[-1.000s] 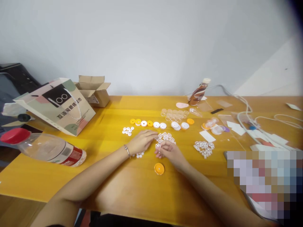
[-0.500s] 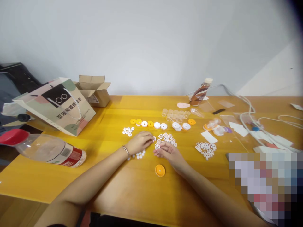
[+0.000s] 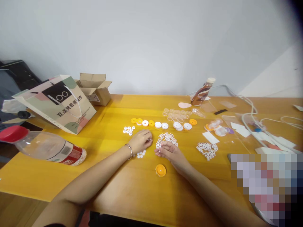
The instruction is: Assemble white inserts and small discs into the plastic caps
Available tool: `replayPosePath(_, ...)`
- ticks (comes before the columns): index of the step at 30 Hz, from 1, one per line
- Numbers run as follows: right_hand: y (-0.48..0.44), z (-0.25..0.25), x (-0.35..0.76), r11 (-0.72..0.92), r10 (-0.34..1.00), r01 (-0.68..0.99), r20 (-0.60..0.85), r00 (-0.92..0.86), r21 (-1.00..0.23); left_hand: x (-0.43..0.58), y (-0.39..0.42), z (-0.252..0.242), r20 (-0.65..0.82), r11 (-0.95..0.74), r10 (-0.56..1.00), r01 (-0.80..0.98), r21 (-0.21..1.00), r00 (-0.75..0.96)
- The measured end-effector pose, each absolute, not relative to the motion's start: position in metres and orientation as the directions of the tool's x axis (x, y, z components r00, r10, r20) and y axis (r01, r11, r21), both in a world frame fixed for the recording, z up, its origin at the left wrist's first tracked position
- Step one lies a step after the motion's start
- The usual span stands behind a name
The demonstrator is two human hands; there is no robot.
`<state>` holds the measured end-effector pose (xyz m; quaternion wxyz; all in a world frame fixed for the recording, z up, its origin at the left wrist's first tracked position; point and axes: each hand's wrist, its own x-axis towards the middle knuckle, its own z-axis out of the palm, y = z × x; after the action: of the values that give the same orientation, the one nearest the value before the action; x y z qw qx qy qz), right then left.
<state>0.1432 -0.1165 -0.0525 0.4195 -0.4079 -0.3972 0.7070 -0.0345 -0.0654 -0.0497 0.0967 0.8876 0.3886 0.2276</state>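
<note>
My left hand (image 3: 141,142) is closed in a pinch on a small thin white piece (image 3: 149,139), seen nearly edge-on. Opposite it, my right hand (image 3: 172,154) pinches a small white openwork piece (image 3: 159,149), partly covered by the fingers. Just behind the right hand lies a pile of white openwork pieces (image 3: 168,136). Small white discs (image 3: 141,154) lie beside my left wrist, some hidden by it. An orange round dish-like part (image 3: 161,170) with a white dot at its centre rests in front of my hands.
Yellow and white round discs (image 3: 157,125) form a row behind my hands, with clear plastic cups (image 3: 176,115) beyond. More openwork pieces (image 3: 207,150) lie to the right. A large bottle (image 3: 52,146), paper bag (image 3: 68,107) and cardboard box (image 3: 99,94) stand left; a brown drink bottle (image 3: 202,93) and cables (image 3: 248,110) are right.
My left hand has drawn slightly left, away from the openwork pile, with its white piece. My right hand stays nearly in place. The whole view has shifted a little.
</note>
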Motion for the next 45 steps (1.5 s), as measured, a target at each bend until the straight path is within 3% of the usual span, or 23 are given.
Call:
replayPosePath(5, -0.116, -0.052, 0.145, -0.355, 0.917, -0.297, -0.269, -0.294, -0.886, -0.039, -0.064, -0.039, 0.291, -0.588, 0.796, 0.567, 0.576, 0.53)
replayPosePath(11, -0.115, -0.053, 0.148, -0.388, 0.915, -0.367, -0.306, -0.262, -0.845, -0.045, -0.06, -0.02, 0.224, -0.55, 0.772, 0.449, 0.704, 0.594)
replayPosePath(15, -0.114, -0.054, 0.15, -0.389, 0.913, -0.372, -0.299, -0.279, -0.842, -0.043, -0.064, -0.017, 0.201, -0.443, 0.827, 0.388, 0.808, 0.525)
replayPosePath(22, -0.115, -0.052, 0.149, -0.408, 0.903, -0.365, -0.31, -0.297, -0.837, -0.038, -0.067, -0.019, 0.134, -0.381, 0.81, 0.339, 0.86, 0.571)
replayPosePath(27, -0.115, -0.055, 0.147, -0.391, 0.917, -0.392, -0.318, -0.24, -0.833, -0.035, -0.066, -0.021, 0.078, -0.236, 0.847, 0.24, 0.942, 0.526)
replayPosePath(30, -0.115, -0.055, 0.148, -0.393, 0.915, -0.385, -0.312, -0.256, -0.835, -0.036, -0.065, -0.02, 0.059, -0.212, 0.85, 0.238, 0.948, 0.523)
replayPosePath(34, -0.114, -0.054, 0.149, -0.401, 0.905, -0.37, -0.3, -0.3, -0.838, -0.037, -0.065, -0.016, 0.14, -0.342, 0.824, 0.284, 0.896, 0.55)
replayPosePath(41, -0.115, -0.05, 0.151, -0.413, 0.871, -0.315, -0.269, -0.412, -0.855, -0.037, -0.069, -0.009, 0.288, -0.559, 0.625, 0.159, 0.813, 0.726)
replayPosePath(45, -0.117, -0.047, 0.15, -0.44, 0.835, -0.275, -0.278, -0.474, -0.855, -0.039, -0.068, -0.008, 0.281, -0.608, 0.548, 0.144, 0.781, 0.788)
